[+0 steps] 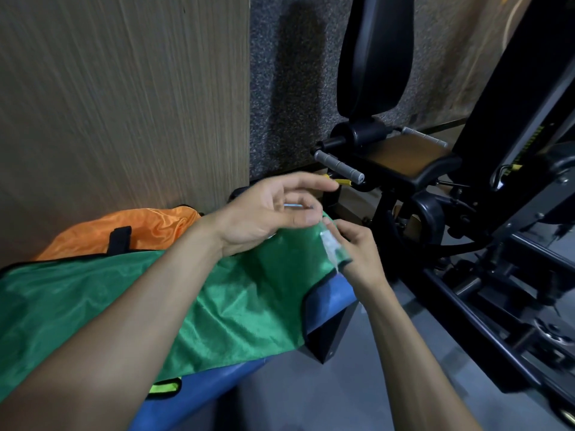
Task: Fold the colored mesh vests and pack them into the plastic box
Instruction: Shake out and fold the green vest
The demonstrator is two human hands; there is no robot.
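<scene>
Green mesh vest with black trim [217, 306], spread flat over a blue padded bench [336, 293]. Far corner of it pinched by the right hand [357, 256], fingers curled round the cloth beside a small white tag [329, 244]. Left hand [264, 213] up above the same corner, palm showing, fingers loosely bent, holding nothing that can be made out. Shiny orange vest with a black strap [140, 231], bunched up behind the green one, against a brown wooden wall [124, 104]. Bit of yellow-green cloth [165, 388] peeking out under the near edge. Big black gym machine [466, 197] close by on the right, on a grey floor [357, 399].
</scene>
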